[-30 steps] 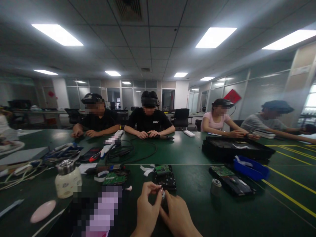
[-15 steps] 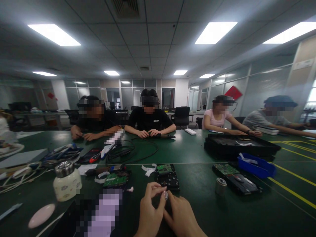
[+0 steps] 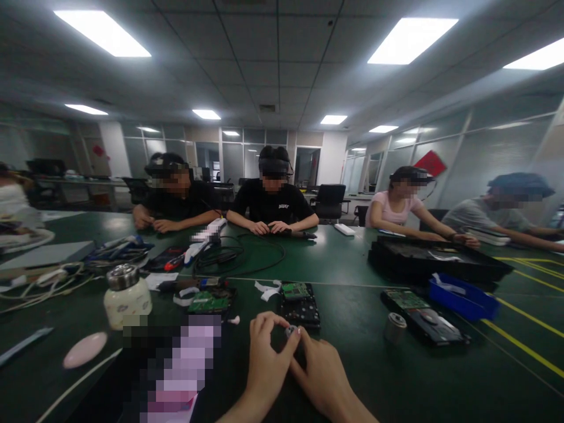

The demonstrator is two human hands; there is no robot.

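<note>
Fingertips of a worker's left hand [image 3: 267, 352] and right hand [image 3: 321, 367] pinch a small metal part [image 3: 290, 331] near the front edge of a black drive [image 3: 306, 311]; rightward, green tabletop [image 3: 356, 346] leaves elbow room to a metal cylinder [image 3: 395, 328].

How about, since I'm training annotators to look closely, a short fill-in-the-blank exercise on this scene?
The left hand and right hand meet at a small silvery part above a tabletop coloured ____.
In this view, the metal cylinder stands to the ____ of both hands.
The bin beside the black tray is coloured ____.
Missing words: green; right; blue.
</note>
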